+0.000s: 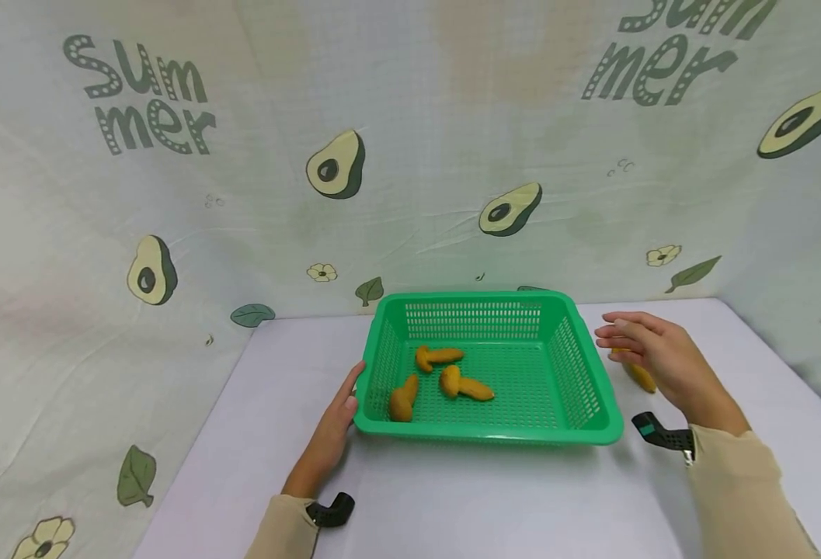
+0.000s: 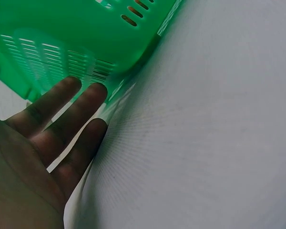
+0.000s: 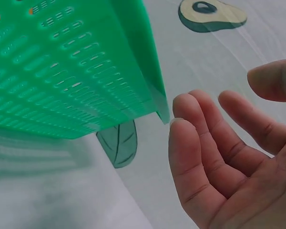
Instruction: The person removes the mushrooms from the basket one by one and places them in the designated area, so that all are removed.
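A green plastic basket (image 1: 487, 433) with slotted walls stands on the table. Three orange-brown, mushroom-shaped pieces lie in its left half: one mushroom (image 1: 440, 355) at the back, another mushroom (image 1: 466, 384) in the middle and a third mushroom (image 1: 401, 400) near the front left corner. My left hand (image 1: 328, 439) is at the basket's left side, its straight fingers (image 2: 86, 114) against the outer wall below the rim. Beyond the right rim, my right hand (image 1: 662, 361) hovers with loosely bent fingers and holds nothing. Partly hidden behind it, a yellow-orange piece (image 1: 641, 378) lies on the table.
The white-covered table (image 1: 480, 505) runs back to a hanging cloth (image 1: 424, 101) printed with avocados, leaves and lettering. Both wrists carry a black strap mount, the left strap mount (image 1: 333, 510) and the right strap mount (image 1: 662, 435).
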Tool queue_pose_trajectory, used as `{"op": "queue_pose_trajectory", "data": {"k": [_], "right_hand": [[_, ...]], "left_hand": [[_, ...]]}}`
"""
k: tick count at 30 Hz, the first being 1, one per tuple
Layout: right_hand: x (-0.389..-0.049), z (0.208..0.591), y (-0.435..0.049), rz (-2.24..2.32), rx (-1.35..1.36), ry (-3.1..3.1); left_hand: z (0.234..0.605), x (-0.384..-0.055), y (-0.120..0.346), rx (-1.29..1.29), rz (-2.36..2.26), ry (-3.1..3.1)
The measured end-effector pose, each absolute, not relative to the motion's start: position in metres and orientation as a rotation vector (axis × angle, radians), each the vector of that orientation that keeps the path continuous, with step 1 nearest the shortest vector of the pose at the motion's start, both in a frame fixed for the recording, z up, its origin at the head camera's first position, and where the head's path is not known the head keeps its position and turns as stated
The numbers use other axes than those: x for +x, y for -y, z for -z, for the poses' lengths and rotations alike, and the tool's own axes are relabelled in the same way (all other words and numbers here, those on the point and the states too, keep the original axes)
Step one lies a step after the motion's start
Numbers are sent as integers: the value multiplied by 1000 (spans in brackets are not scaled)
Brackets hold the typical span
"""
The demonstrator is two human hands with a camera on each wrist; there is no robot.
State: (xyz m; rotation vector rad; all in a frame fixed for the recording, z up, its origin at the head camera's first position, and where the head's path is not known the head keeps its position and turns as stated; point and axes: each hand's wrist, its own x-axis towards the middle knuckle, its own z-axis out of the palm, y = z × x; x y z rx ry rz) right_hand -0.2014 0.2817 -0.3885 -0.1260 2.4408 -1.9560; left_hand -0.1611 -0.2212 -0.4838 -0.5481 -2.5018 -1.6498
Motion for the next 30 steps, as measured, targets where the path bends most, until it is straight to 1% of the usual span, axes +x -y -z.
{"op": "queue_pose_trajectory", "data": {"k": [14,21,30], "right_hand": [[-216,367,-264,1674,-299,-2558],[-222,361,-252,1664,-389,-2526],[-231,355,-241,1622,-391,-2481]], "left_hand": [[486,-158,224,-522,1649,2507],[485,-160,223,-546,1651,2492],[482,-160,221,-557,1683,2493]]}}
